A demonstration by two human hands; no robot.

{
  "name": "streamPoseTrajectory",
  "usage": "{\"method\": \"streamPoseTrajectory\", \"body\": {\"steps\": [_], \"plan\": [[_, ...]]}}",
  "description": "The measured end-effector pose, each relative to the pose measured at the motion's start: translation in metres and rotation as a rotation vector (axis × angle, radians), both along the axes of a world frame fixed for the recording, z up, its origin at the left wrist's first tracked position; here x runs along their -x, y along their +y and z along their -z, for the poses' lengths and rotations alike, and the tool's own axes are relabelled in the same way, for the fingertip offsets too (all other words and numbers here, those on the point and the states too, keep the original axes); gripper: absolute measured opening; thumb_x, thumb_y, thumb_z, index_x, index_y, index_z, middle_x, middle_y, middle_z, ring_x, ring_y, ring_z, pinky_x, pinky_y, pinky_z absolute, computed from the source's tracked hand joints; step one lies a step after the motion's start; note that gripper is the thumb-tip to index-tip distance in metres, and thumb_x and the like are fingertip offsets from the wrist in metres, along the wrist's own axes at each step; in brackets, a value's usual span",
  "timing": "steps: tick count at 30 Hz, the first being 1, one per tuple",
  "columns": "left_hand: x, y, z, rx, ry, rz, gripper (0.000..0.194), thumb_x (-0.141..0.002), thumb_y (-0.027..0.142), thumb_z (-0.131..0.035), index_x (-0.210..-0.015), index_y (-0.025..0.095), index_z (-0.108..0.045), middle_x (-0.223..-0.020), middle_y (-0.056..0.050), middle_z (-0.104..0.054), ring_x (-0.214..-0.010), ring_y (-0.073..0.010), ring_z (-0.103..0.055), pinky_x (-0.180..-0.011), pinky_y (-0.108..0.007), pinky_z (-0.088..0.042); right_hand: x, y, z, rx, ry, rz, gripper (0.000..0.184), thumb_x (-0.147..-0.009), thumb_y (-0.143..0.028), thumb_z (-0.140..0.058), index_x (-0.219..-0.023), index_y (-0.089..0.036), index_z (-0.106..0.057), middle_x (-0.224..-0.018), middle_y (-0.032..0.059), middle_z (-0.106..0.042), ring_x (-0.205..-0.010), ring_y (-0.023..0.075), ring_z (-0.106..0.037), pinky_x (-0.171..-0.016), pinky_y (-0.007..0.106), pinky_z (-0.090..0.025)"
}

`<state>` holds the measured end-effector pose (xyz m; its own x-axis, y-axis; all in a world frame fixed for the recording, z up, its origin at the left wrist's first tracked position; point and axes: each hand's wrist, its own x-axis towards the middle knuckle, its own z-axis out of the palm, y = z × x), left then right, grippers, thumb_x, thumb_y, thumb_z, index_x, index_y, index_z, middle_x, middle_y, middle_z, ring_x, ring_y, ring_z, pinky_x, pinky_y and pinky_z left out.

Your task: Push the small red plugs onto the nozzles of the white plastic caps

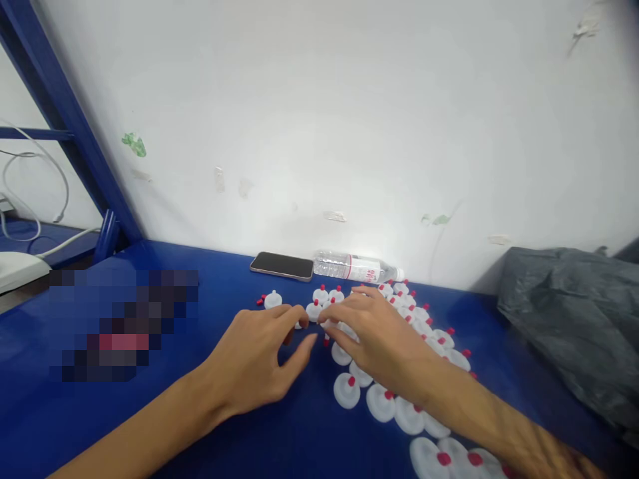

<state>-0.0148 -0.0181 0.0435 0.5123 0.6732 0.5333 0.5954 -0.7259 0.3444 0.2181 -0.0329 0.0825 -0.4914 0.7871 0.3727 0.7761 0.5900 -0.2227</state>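
Note:
My left hand (264,352) hovers low over the blue table, its fingers curled and its thumb apart, with nothing visible in its grasp. Just beyond its fingertips, a small white disc (298,325) is partly hidden. My right hand (367,326) reaches over a group of white suction-cup-like discs with red tips (347,391), covering some of them. Its fingers look spread, with the thumb apart from them. Close under its thumb is a small red piece (326,340). A white disc without a red tip (273,300) sits farther back, beside loose red caps (261,300).
A phone (282,266) and a clear plastic bottle (357,266) lie against the white wall. At the right is a dark plastic bag (564,319). A blue metal frame (74,120) rises at the left, with white cables (37,219) behind it. A blurred-out patch covers part of the table at left.

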Motion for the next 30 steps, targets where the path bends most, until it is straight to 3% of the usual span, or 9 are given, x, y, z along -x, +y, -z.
{"method": "streamPoseTrajectory", "body": {"steps": [3,6,9,15,18,20,25,30], "plan": [[-0.003,-0.001,0.004,-0.042,0.043,-0.017,0.025,-0.103,0.047,-0.069,-0.116,0.026,-0.070,-0.088,0.002,-0.076,-0.069,-0.0201,-0.073,-0.060,-0.033,-0.046,0.003,-0.005,-0.009,0.063,0.276,0.022,0.011,-0.101,-0.024,-0.074,-0.102,-0.033,-0.078,-0.093,-0.0056,-0.087,-0.089,0.0211,-0.082,-0.090,0.040,-0.066],[-0.004,0.001,0.005,-0.083,0.016,0.003,0.020,-0.112,0.041,-0.059,-0.111,0.025,-0.071,-0.090,0.003,-0.074,-0.062,-0.0146,-0.067,-0.053,-0.029,-0.043,0.007,-0.009,-0.015,0.188,0.460,0.027,0.010,-0.097,-0.027,-0.079,-0.100,-0.037,-0.078,-0.095,-0.0105,-0.088,-0.087,0.0189,-0.085,-0.082,0.035,-0.068],[-0.002,0.004,0.002,-0.164,-0.045,0.022,0.028,-0.117,0.039,-0.050,-0.106,0.023,-0.070,-0.085,0.004,-0.071,-0.051,-0.0092,-0.055,-0.049,-0.026,-0.039,0.010,-0.010,-0.015,0.196,0.496,0.038,0.013,-0.096,-0.029,-0.081,-0.104,-0.039,-0.081,-0.096,-0.0106,-0.088,-0.087,0.0194,-0.085,-0.084,0.036,-0.069],[0.002,0.006,-0.005,-0.179,-0.015,0.000,0.031,-0.118,0.034,-0.046,-0.097,0.023,-0.066,-0.081,0.005,-0.065,-0.052,-0.0101,-0.048,-0.050,-0.028,-0.033,0.009,-0.015,-0.019,0.064,0.368,-0.020,0.027,-0.102,-0.031,-0.073,-0.126,-0.041,-0.080,-0.105,-0.0027,-0.084,-0.093,0.0198,-0.082,-0.090,0.039,-0.072],[0.004,0.005,-0.005,-0.100,-0.048,0.014,0.030,-0.117,0.033,-0.046,-0.097,0.023,-0.065,-0.080,0.004,-0.063,-0.060,-0.0123,-0.054,-0.056,-0.029,-0.036,0.006,-0.018,-0.019,0.065,0.217,-0.072,0.042,-0.101,-0.029,-0.074,-0.141,-0.037,-0.073,-0.141,0.0053,-0.076,-0.115,0.0223,-0.081,-0.094,0.039,-0.072],[0.005,0.003,-0.006,-0.037,-0.079,0.043,0.030,-0.117,0.034,-0.046,-0.094,0.024,-0.063,-0.079,0.005,-0.061,-0.062,-0.0128,-0.053,-0.059,-0.030,-0.037,0.005,-0.017,-0.016,0.012,0.162,-0.078,0.044,-0.098,-0.029,-0.077,-0.142,-0.032,-0.072,-0.152,0.0078,-0.073,-0.125,0.0251,-0.079,-0.101,0.041,-0.071],[-0.003,-0.005,-0.014,0.236,-0.225,0.120,0.042,-0.117,0.039,-0.039,-0.079,0.024,-0.047,-0.073,0.005,-0.051,-0.064,-0.0139,-0.045,-0.062,-0.032,-0.036,0.006,-0.014,-0.012,-0.189,0.133,-0.127,0.027,-0.099,-0.029,-0.079,-0.126,-0.029,-0.077,-0.114,-0.0003,-0.089,-0.097,0.0224,-0.085,-0.090,0.039,-0.072],[-0.015,-0.006,-0.021,0.683,-0.520,0.111,0.053,-0.113,0.061,-0.041,-0.073,0.026,-0.039,-0.065,0.006,-0.029,-0.057,-0.0130,-0.027,-0.049,-0.031,-0.029,0.008,-0.018,-0.021,-0.402,-0.064,-0.136,0.033,-0.105,-0.019,-0.064,-0.133,-0.030,-0.075,-0.121,0.0024,-0.088,-0.097,0.0241,-0.085,-0.091,0.045,-0.068]]}}
